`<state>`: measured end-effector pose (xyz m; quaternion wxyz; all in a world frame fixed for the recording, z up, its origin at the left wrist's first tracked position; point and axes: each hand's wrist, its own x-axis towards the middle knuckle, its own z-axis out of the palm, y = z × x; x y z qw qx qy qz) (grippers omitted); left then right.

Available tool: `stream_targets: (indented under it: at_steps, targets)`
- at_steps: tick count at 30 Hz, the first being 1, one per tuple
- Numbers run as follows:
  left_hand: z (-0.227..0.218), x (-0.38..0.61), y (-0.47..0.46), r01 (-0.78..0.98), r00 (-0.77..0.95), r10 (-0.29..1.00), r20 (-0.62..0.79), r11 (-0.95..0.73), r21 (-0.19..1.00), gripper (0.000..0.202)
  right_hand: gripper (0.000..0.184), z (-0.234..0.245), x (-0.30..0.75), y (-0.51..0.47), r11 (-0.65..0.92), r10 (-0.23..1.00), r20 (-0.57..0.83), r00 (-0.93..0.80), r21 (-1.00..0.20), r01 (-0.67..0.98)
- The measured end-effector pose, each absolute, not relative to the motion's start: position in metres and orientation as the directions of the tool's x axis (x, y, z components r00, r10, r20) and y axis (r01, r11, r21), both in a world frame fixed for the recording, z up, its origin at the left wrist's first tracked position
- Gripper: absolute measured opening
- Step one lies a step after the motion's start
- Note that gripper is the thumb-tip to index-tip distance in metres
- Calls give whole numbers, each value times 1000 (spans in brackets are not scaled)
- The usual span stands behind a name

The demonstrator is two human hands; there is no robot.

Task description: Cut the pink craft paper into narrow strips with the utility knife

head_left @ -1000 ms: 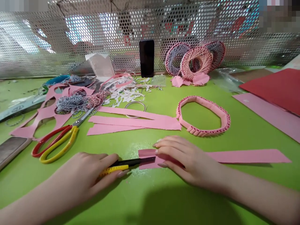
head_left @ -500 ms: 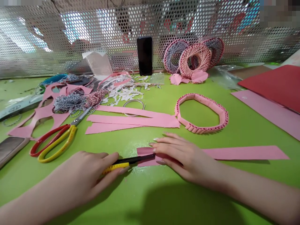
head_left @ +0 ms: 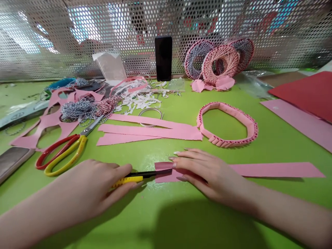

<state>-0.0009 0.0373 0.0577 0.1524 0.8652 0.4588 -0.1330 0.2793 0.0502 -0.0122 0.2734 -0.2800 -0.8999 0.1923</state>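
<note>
On the head view, the left hand (head_left: 90,183) is closed around a yellow-and-black utility knife (head_left: 132,178), its dark blade end resting on the left end of a pink paper strip (head_left: 275,170), just beside the right hand's fingertips. The right hand (head_left: 210,174) lies open and flat, pressing the strip against the green table (head_left: 259,152). The strip runs out to the right from under that palm. Beyond the hands lie three loose pink strips (head_left: 147,132), with red-and-yellow-handled scissors (head_left: 74,149) to their left and a pleated pink paper ring (head_left: 225,109) to their right. Bundled twine (head_left: 77,110) and white paper scraps (head_left: 140,102) sit farther back. String-wound rings (head_left: 220,60) lean against a perforated metal screen (head_left: 52,52), near an upright black phone (head_left: 163,58).
</note>
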Motion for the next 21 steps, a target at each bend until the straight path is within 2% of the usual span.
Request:
stream_targets:
  at_steps: [5, 10, 21]
  targets:
    - [60, -6, 38, 847, 528, 766, -366, -505, 166, 44, 21, -14, 281, 49, 778, 600, 382, -703, -486, 399]
    - [62, -10, 36, 872, 476, 783, -402, -480, 97, 51, 22, -14, 282, 49, 787, 592, 391, -705, -470, 400]
    - [62, -23, 39, 889, 446, 790, -421, -445, 108, 53, 21, -12, 281, 50, 798, 584, 396, -709, -439, 412]
